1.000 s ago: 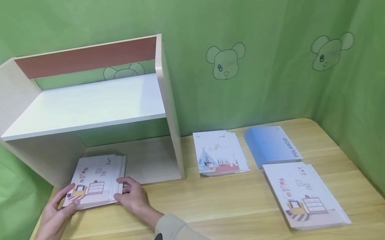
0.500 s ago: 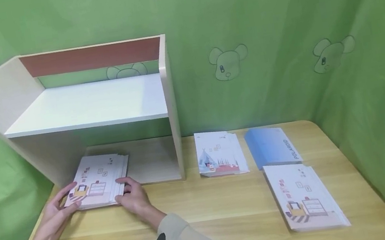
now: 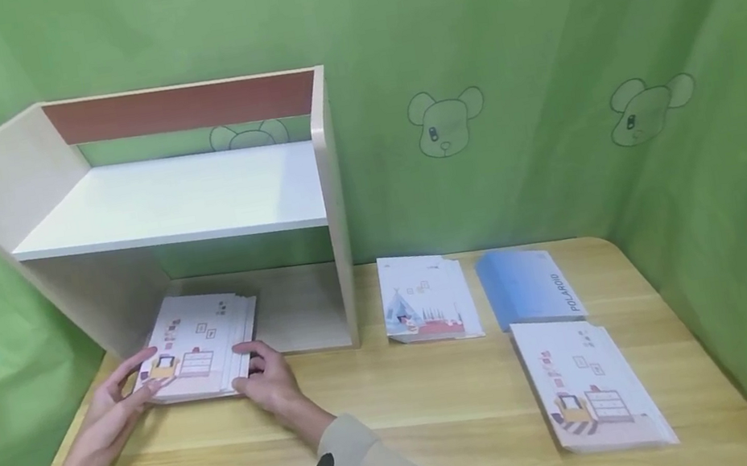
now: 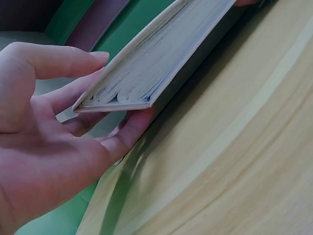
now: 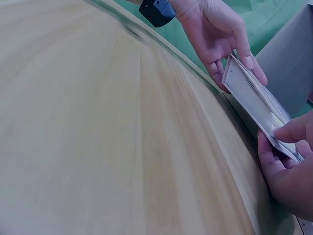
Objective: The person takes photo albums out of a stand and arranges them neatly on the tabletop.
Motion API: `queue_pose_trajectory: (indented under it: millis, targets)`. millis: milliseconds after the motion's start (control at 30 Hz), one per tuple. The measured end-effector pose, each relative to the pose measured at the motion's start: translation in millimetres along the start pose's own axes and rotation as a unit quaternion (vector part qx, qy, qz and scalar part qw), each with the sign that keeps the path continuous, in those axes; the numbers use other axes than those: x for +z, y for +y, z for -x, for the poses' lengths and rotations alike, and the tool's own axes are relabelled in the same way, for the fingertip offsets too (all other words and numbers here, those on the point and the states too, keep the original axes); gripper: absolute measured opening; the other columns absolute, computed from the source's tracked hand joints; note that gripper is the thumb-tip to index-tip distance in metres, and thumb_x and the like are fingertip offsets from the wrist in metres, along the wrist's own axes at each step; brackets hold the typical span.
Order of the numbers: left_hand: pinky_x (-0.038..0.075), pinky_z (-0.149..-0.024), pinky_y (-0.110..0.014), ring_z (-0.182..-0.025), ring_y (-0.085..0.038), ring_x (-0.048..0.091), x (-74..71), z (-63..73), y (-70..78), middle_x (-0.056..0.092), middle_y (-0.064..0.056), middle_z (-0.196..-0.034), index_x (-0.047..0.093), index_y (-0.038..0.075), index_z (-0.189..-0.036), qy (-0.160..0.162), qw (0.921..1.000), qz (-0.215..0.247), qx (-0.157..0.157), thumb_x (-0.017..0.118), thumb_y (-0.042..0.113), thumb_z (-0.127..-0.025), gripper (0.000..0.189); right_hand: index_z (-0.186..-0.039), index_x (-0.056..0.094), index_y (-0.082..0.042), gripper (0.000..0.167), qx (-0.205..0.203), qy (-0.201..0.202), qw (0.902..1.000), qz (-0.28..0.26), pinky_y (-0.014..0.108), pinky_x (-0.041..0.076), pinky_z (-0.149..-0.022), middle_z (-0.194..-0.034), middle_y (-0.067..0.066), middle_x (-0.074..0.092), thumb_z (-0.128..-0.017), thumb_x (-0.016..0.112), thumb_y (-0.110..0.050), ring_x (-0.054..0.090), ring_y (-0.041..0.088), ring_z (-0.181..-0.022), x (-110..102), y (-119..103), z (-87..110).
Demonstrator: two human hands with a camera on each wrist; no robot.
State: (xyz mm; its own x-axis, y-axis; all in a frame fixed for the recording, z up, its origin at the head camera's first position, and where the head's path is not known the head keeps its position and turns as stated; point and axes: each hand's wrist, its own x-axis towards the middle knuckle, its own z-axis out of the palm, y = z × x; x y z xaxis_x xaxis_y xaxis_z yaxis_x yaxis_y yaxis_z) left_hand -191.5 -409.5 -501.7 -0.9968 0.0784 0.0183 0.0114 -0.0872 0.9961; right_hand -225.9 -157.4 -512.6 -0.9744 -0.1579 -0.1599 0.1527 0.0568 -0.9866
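Note:
Both hands hold a thick book [image 3: 203,337] with an illustrated white cover at the mouth of the shelf unit's lower compartment. My left hand [image 3: 103,426] grips its left side. In the left wrist view, fingers lie on both faces of the book [image 4: 151,58], and its page edges face the camera. My right hand [image 3: 270,380] pinches the near right edge, thumb on one side and fingers on the other. The right wrist view shows the book [image 5: 254,100] tilted between the two hands. Its far part reaches into the compartment.
The two-tier shelf unit [image 3: 334,215] stands at the back left; its side panels flank the book. Right of it lie a tent-picture book [image 3: 420,295], a blue POLAROID book [image 3: 524,282] and another illustrated white book [image 3: 592,386]. A green curtain [image 3: 515,15] backs the wooden table [image 3: 462,423].
The book and both hands have shifted slightly right, with the grip unchanged. The head view itself has moved a little. The other books have stayed in place.

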Motion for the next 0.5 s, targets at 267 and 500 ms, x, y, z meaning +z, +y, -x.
queue_pose_trajectory:
  millis: [267, 500]
  targets:
    - [0.054, -0.087, -0.017, -0.109, -0.004, 0.055, 3.9, 3.7, 5.7, -0.005, -0.027, -0.165, 0.033, 0.014, -0.16, -0.002, 0.9967, -0.076, -0.028, 0.064, -0.004, -0.094, 0.075, -0.117, 0.07, -0.024, 0.061, -0.012, -0.017, 0.9996, -0.017, 0.024, 0.055, -0.062, -0.083, 0.0, 0.068, -0.072, 0.07, 0.017, 0.059, 0.013, -0.069, -9.3, -0.1, 4.1]
    - [0.055, -0.09, -0.02, -0.112, -0.006, 0.056, 6.7, 6.9, 4.0, 0.019, -0.012, -0.152, 0.033, 0.012, -0.16, -0.012, 0.9971, -0.075, -0.005, 0.063, -0.008, -0.094, 0.076, -0.12, 0.069, -0.019, 0.06, -0.024, -0.047, 0.9983, -0.025, 0.025, 0.059, -0.066, -0.086, 0.0, 0.07, -0.073, 0.068, 0.019, 0.065, 0.014, -0.071, -18.9, 0.7, 8.0]
